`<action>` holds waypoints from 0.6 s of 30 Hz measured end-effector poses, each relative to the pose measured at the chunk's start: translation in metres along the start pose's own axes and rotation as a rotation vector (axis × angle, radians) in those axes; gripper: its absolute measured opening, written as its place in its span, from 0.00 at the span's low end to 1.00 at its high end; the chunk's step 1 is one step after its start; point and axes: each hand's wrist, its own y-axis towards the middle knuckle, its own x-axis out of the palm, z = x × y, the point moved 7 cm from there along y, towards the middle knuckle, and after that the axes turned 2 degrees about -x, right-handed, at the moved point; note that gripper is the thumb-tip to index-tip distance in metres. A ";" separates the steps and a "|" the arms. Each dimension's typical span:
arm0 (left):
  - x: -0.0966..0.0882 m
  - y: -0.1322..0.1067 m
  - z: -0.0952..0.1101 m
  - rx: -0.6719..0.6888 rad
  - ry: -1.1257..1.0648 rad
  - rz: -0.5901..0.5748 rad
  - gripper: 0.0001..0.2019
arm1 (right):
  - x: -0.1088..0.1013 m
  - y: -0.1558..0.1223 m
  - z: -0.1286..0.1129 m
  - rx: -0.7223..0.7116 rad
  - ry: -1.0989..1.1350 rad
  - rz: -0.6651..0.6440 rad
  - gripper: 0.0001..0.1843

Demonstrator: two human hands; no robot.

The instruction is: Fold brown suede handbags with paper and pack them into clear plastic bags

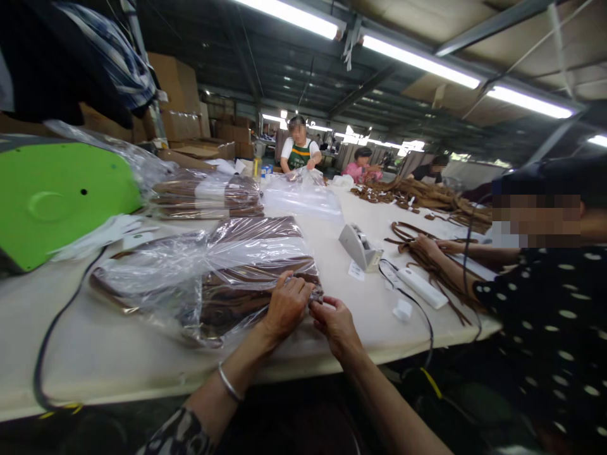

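Note:
A clear plastic bag (256,243) with folded brown goods inside lies flat on the white table (360,341) before me. My left hand (288,303) rests at the bag's near right corner, its fingers bent onto the gathered plastic. Close beside it, my right hand (336,323) pinches the same bunched corner between thumb and fingers. The loose end of the bag spreads to the left, with a brown strap-like piece showing through it. What kind of goods the bag holds I cannot make out.
A tape dispenser (361,246) stands right of the bag, near a white power strip (422,287) with a black cable. Another bagged bundle (208,196) lies behind. A green machine (66,196) stands left. At right, a co-worker's hands (429,246) handle brown straps; other people work farther back.

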 end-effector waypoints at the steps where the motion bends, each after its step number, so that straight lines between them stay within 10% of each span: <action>1: 0.002 0.000 0.000 0.005 0.003 -0.002 0.09 | 0.000 0.002 0.001 -0.004 -0.016 -0.010 0.35; 11: 0.003 0.006 -0.001 0.009 0.013 -0.017 0.07 | 0.002 -0.002 -0.022 -0.527 -0.479 0.033 0.22; 18: -0.005 0.012 -0.002 -0.023 -0.031 -0.043 0.10 | 0.006 -0.006 -0.022 -0.463 -0.348 0.050 0.26</action>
